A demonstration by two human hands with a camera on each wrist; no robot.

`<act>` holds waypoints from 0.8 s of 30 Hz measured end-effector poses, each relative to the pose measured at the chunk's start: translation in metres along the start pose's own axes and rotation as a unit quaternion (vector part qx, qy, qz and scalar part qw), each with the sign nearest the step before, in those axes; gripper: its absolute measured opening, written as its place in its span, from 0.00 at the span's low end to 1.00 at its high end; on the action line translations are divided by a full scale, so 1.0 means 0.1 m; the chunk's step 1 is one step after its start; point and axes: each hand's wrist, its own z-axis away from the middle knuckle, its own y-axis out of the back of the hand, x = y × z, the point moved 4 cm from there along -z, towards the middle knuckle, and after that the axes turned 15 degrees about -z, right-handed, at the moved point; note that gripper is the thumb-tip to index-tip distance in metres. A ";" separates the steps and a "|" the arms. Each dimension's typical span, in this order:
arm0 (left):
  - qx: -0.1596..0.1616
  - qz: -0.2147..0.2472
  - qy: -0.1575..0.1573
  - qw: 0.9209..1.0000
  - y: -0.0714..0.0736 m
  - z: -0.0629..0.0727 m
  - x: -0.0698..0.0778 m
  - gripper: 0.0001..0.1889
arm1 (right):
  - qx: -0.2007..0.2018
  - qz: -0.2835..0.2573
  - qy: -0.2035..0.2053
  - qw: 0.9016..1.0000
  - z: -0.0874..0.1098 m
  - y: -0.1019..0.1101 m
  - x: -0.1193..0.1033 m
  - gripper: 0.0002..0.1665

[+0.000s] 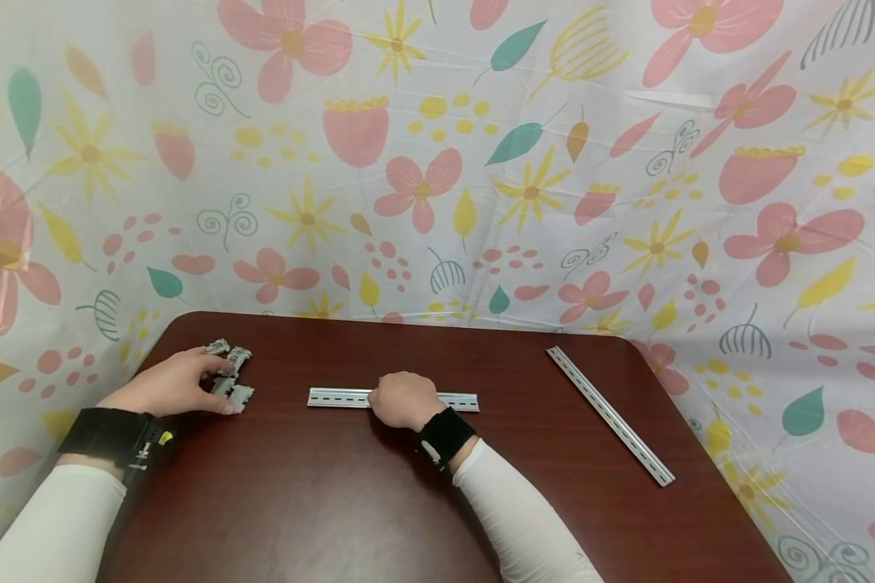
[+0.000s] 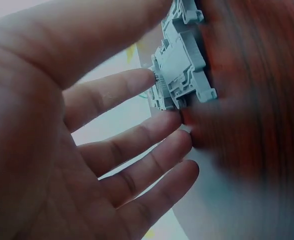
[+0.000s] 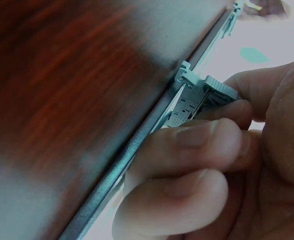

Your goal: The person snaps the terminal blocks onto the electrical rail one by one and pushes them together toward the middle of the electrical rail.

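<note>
Flower-printed sheeting (image 1: 420,190) hangs behind a dark red-brown tabletop (image 1: 299,494). Near its middle, the right hand (image 1: 406,401) pinches a grey block (image 3: 191,99) against the short slotted rail (image 1: 339,397); fitting the block there seems to be the step in hand, though whether it is seated I cannot tell. Fingers spread, the left hand (image 1: 171,382) reaches among loose grey blocks (image 1: 241,397) at the far left. Next probably calls for squaring and pressing the pinched block home, bracing the rail against sliding.
</note>
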 end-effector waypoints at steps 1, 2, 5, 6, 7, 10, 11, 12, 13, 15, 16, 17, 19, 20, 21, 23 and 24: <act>0.000 0.000 0.000 1.000 0.00 0.00 0.01 0.41 | -0.001 0.000 0.000 1.000 0.00 0.00 0.00 0.27; 0.000 -0.001 0.000 1.000 0.00 0.00 0.01 0.40 | -0.001 0.000 -0.001 1.000 0.01 0.00 -0.01 0.27; 0.002 -0.001 0.002 1.000 0.01 0.01 0.02 0.37 | 0.000 0.000 -0.001 1.000 0.01 0.01 -0.01 0.27; 0.002 -0.001 0.002 1.000 0.01 0.01 0.03 0.37 | 0.001 0.000 -0.001 1.000 0.02 0.01 -0.01 0.28; 0.002 0.000 0.004 1.000 0.02 0.01 0.03 0.36 | 0.002 0.000 -0.001 1.000 0.02 0.01 -0.01 0.28; 0.002 0.003 0.006 1.000 0.03 0.02 0.04 0.36 | 0.001 -0.001 -0.002 1.000 0.02 0.01 -0.01 0.28; 0.001 0.005 0.007 1.000 0.03 0.02 0.04 0.36 | 0.001 -0.002 -0.002 1.000 0.02 0.01 -0.01 0.28; 0.000 0.006 0.007 1.000 0.02 0.02 0.03 0.37 | 0.000 -0.002 -0.003 1.000 0.02 0.01 -0.01 0.28; -0.001 0.008 0.008 1.000 0.02 0.02 0.03 0.37 | 0.000 -0.002 -0.004 1.000 0.02 0.01 -0.01 0.28; -0.004 0.010 0.008 1.000 0.02 0.01 0.03 0.39 | 0.001 -0.002 -0.004 1.000 0.02 0.02 -0.02 0.28; -0.005 0.010 0.009 1.000 0.01 0.01 0.02 0.39 | 0.001 -0.001 -0.004 1.000 0.02 0.02 -0.02 0.28; -0.007 0.011 0.009 1.000 0.01 0.00 0.02 0.40 | 0.001 0.000 -0.004 1.000 0.01 0.02 -0.02 0.28; -0.010 0.012 0.011 1.000 0.00 0.00 0.02 0.39 | 0.003 0.000 -0.003 1.000 0.01 0.02 -0.02 0.27; -0.011 0.012 0.011 1.000 0.00 0.00 0.02 0.39 | 0.002 0.000 -0.003 1.000 0.01 0.02 -0.01 0.27; -0.013 0.013 0.011 1.000 -0.01 -0.01 0.01 0.38 | 0.001 0.000 -0.002 1.000 0.01 0.01 -0.01 0.27; -0.015 0.014 0.014 1.000 -0.01 -0.01 0.01 0.37 | -0.001 -0.001 0.002 1.000 0.00 0.01 0.00 0.27; -0.016 0.014 0.015 1.000 -0.01 -0.01 0.01 0.37 | -0.001 -0.001 0.003 1.000 0.00 0.01 0.00 0.27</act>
